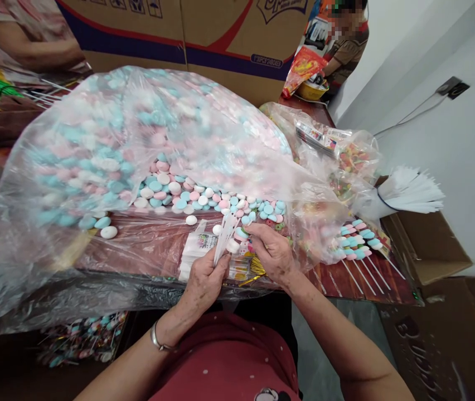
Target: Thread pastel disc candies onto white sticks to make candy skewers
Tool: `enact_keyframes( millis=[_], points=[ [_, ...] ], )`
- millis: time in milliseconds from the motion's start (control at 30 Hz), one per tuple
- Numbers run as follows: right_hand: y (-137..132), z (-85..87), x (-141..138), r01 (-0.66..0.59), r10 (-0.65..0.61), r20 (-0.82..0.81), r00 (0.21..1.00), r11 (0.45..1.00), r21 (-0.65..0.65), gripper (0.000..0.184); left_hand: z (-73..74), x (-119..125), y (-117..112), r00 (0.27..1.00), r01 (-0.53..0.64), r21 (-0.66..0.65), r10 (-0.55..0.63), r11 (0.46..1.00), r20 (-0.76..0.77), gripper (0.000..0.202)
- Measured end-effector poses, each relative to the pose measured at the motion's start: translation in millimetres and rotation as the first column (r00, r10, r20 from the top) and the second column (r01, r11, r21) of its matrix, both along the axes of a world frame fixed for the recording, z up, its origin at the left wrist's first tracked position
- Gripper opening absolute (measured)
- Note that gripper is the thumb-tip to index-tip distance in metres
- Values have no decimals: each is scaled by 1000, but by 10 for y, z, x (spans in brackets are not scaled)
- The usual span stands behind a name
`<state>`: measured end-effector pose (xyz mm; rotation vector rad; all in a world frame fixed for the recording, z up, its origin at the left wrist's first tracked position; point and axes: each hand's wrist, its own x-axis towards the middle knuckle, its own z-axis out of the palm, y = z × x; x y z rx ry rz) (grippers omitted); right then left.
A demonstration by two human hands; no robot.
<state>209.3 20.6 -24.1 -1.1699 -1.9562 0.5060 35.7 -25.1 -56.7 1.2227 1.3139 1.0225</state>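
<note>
My left hand is closed around several white sticks that fan upward. Threaded pink, blue and white candies sit beside them, between my two hands. My right hand pinches at the top of these candies, where a bit of green shows at the fingertips. Just beyond the hands, loose candies spill from the opening of a large clear plastic bag full of them. Below the sticks lie white printed packets and gold twist ties.
Finished candy skewers lie at the table's right end, near a bundle of white sticks. A big cardboard carton stands behind the bag. Open boxes are at right. Two other people are across the table; one arm shows.
</note>
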Motion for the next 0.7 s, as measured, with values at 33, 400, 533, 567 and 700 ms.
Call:
enact_keyframes(
  millis=[33,400,533,567,700],
  points=[
    [6,12,3,-20,20,30,999,1000,15,32,-16,0,-3,1000,-4,-2,4,1000,7,27],
    [395,113,156,-25,-11,347,938,995,99,33,-72,31,-26,960,-175,-61,184,983,210,27],
    [579,4,133,-175,60,730,681,981,82,14,-85,33,-25,960,-173,-66,183,983,213,27],
    [593,-28,138,-172,49,769,638,982,80,12,-97,31,-25,961,-172,-63,181,983,211,28],
    [585,-112,192,-54,-57,701,711,989,135,14,-121,23,-27,966,-173,-51,180,984,187,30]
  ],
)
